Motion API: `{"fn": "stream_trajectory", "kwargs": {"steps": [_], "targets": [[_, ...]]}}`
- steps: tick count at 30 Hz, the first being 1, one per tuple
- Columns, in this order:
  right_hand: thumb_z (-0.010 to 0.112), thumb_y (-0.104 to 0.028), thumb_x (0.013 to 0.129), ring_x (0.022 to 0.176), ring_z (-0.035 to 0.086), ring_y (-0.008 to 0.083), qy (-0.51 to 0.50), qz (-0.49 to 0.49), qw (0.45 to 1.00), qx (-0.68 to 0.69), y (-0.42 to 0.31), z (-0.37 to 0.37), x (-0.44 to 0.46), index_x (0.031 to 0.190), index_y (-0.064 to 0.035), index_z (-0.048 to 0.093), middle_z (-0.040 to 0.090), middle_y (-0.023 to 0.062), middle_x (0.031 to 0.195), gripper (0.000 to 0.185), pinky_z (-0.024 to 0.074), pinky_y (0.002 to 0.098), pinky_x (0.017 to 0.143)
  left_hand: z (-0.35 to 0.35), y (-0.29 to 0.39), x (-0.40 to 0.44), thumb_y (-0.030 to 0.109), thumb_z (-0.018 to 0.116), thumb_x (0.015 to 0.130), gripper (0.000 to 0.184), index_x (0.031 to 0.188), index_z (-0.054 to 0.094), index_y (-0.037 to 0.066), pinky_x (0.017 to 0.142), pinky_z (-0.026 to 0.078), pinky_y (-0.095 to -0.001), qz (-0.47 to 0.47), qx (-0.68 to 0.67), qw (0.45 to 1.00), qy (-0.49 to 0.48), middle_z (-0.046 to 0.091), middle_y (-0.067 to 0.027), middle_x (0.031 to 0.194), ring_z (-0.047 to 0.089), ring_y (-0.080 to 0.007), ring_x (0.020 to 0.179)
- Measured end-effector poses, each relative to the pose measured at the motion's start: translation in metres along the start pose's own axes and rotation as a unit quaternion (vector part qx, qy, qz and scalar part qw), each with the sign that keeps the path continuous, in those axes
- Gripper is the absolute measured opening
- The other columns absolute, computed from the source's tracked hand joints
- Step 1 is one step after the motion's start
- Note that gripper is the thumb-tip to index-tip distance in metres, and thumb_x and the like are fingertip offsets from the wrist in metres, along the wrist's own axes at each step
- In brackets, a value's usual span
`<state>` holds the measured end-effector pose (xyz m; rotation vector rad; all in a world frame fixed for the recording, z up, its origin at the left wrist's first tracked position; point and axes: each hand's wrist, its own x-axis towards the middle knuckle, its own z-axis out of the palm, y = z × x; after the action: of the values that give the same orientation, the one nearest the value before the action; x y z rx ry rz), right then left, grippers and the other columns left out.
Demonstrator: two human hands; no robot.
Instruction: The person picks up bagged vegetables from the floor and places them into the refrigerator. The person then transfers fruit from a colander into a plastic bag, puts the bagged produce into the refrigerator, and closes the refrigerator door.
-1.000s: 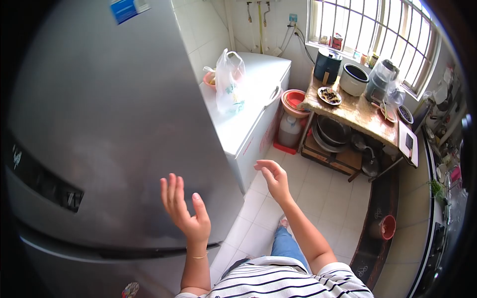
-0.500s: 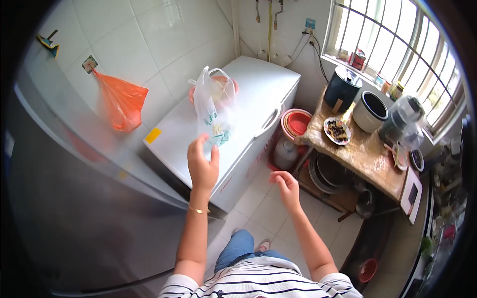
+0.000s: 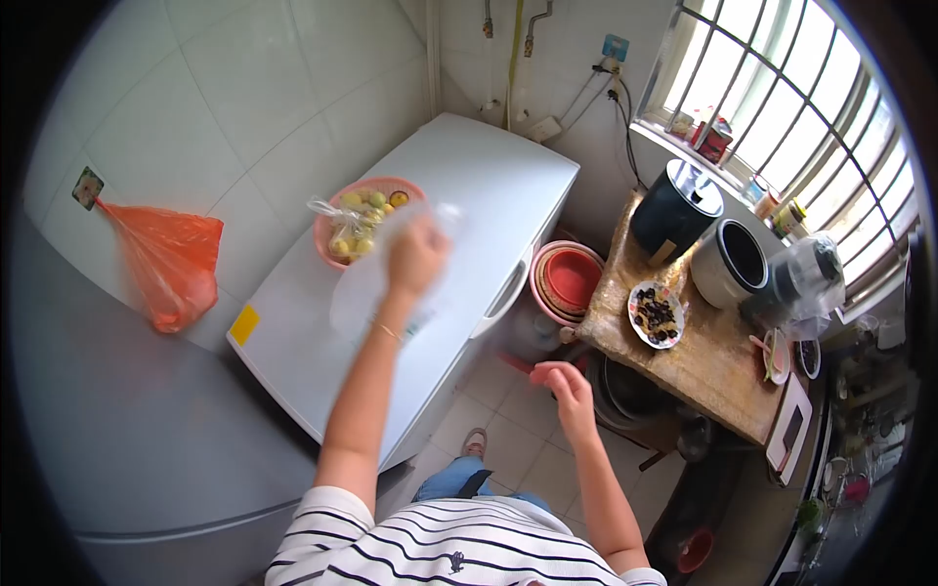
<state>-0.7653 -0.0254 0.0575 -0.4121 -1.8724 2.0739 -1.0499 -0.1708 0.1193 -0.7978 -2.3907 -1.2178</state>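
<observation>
My left hand (image 3: 418,259), blurred by motion, is closed around the top of a white plastic bag (image 3: 366,293) over the chest freezer lid (image 3: 489,195). The bag hangs beneath and beside my fingers, partly hidden by my wrist. Just beyond it, a pink basket (image 3: 322,239) holds several yellow-green fruits (image 3: 366,210) and a knotted clear bag (image 3: 344,232). My right hand (image 3: 567,389) hangs in the air between the freezer and the wooden table, its fingers curled together with nothing visible in them.
An orange plastic bag (image 3: 176,264) hangs on the left wall beside the fridge (image 3: 176,420). Red basins (image 3: 572,278) are stacked by the freezer. The wooden table (image 3: 674,386) bears a plate of dark food (image 3: 655,317), a dark cooker (image 3: 674,215) and a white pot (image 3: 718,264).
My left hand has reached forward and taken hold of the white bag, shifting it off the basket, so the fruit now shows. My right hand stays in about the same place.
</observation>
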Motion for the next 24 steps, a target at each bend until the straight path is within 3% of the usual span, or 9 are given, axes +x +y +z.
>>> {"fn": "stream_trajectory", "kwargs": {"steps": [1,3,5,9,13,16,18,22,24], "targets": [[0.052,-0.027,0.096,0.102,0.055,0.0131,-0.015,-0.016,1.0,-0.018,-0.007,-0.003,0.013,0.115,0.0007,0.059,0.062,0.0068,0.107,0.034,0.0402,0.0263,0.091,0.014,0.034,-0.021,0.018,0.062,0.082,0.017,0.087,0.059,0.002,0.064,0.048,-0.0427,-0.046,-0.038,0.993,-0.101,0.063,-0.0186,0.077,0.062,-0.0351,0.069],[0.052,-0.03,0.096,0.114,0.051,0.0155,-0.002,-0.067,0.998,0.022,-0.026,0.007,0.037,0.123,-0.0001,0.054,0.057,0.009,0.119,0.04,0.0358,0.0297,0.099,0.027,0.092,-0.06,0.019,0.062,0.084,0.017,0.09,0.06,0.004,0.068,0.05,-0.0438,0.037,-0.074,0.98,-0.179,0.063,-0.0176,0.077,0.062,-0.0376,0.074],[0.047,-0.03,0.098,0.118,0.05,0.0178,0.007,-0.039,0.994,0.1,-0.031,0.008,0.053,0.126,0.0021,0.05,0.054,0.014,0.126,0.043,0.0382,0.0305,0.097,0.041,0.109,-0.087,0.021,0.063,0.083,0.027,0.105,0.059,0.004,0.079,0.049,-0.0434,0.157,-0.158,0.942,-0.252,0.062,-0.017,0.098,0.06,-0.0364,0.094],[0.05,-0.026,0.097,0.093,0.06,0.0178,0.088,-0.036,0.987,0.128,-0.035,-0.022,0.07,0.1,0.002,0.063,0.066,0.0107,0.093,0.031,0.044,0.0321,0.088,0.021,0.113,-0.085,0.021,0.067,0.083,0.036,0.113,0.059,0.003,0.086,0.049,-0.0384,0.217,-0.185,0.927,-0.244,0.062,-0.0169,0.11,0.059,-0.0307,0.103],[0.04,-0.03,0.1,0.061,0.048,0.0157,0.123,0.016,0.924,0.361,-0.036,-0.068,0.055,0.087,-0.0056,0.05,0.047,0.0033,0.065,0.029,0.0453,0.0375,0.078,0.026,0.038,-0.077,0.02,0.068,0.084,0.024,0.101,0.065,0.002,0.081,0.049,-0.0316,-0.093,-0.23,0.957,-0.147,0.067,-0.0105,0.093,0.063,-0.0202,0.087],[0.035,-0.03,0.102,0.054,0.035,0.0113,0.106,-0.01,0.888,0.447,-0.041,-0.096,0.039,0.084,-0.0084,0.047,0.035,-0.0012,0.058,0.03,0.0406,0.0323,0.07,0.083,-0.052,-0.103,0.024,0.067,0.087,0.032,0.11,0.061,0.002,0.079,0.049,-0.0296,-0.165,-0.188,0.95,-0.184,0.064,-0.0102,0.106,0.061,-0.0152,0.089],[0.034,-0.029,0.103,0.052,0.029,0.0095,0.058,-0.04,0.835,0.546,-0.046,-0.11,0.026,0.081,-0.0091,0.045,0.029,-0.0026,0.055,0.031,0.0335,0.0272,0.061,0.125,-0.082,-0.138,0.034,0.064,0.09,0.051,0.127,0.051,0.003,0.087,0.047,-0.0308,-0.289,-0.236,0.869,-0.324,0.055,-0.0114,0.126,0.057,-0.0173,0.105],[0.034,-0.029,0.103,0.05,0.027,0.0091,0.073,-0.096,0.807,0.578,-0.064,-0.131,-0.008,0.08,-0.0087,0.045,0.027,-0.0032,0.054,0.033,0.0319,0.0262,0.057,0.176,-0.04,-0.19,0.046,0.06,0.089,0.07,0.14,0.036,0.004,0.098,0.042,-0.034,-0.354,-0.366,0.72,-0.472,0.042,-0.0103,0.14,0.047,-0.0191,0.123],[0.035,-0.029,0.103,0.049,0.026,0.009,0.097,-0.116,0.813,0.563,-0.066,-0.147,-0.029,0.08,-0.0087,0.045,0.026,-0.0034,0.053,0.032,0.032,0.0261,0.056,0.182,-0.013,-0.201,0.051,0.058,0.087,0.078,0.143,0.031,0.005,0.106,0.036,-0.0372,-0.409,-0.578,0.484,-0.514,0.041,-0.01,0.142,0.039,-0.0204,0.131]]}}
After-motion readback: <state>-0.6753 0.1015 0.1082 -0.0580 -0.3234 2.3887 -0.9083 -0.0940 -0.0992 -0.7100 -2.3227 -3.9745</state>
